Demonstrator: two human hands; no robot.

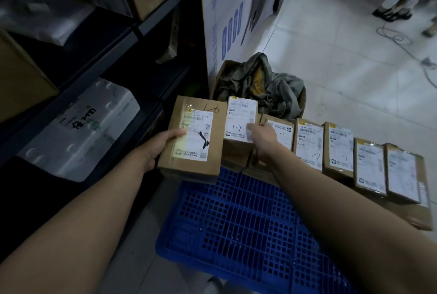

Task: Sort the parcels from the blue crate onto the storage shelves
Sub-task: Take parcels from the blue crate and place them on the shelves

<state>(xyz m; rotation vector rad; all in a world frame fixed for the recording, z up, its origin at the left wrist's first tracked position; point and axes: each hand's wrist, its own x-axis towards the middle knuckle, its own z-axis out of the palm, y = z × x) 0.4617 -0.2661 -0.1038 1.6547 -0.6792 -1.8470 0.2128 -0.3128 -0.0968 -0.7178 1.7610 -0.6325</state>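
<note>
Head view: the left hand (163,143) grips a brown cardboard parcel with a white shipping label (192,138) by its left edge, held above the near-left corner of the blue perforated plastic crate (236,227). Just right of it, the right hand (262,136) pinches the label edge of a second labelled cardboard parcel marked "1-7" (238,121) — first in a row of similar parcels (338,149) running off to that hand's right. Dark metal storage shelves (99,57) stand left of the left hand.

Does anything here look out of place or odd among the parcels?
Yes. A crumpled grey-green cloth is stuffed into an open cardboard box behind the row of labelled parcels. It is loose fabric, not a sealed parcel.
</note>
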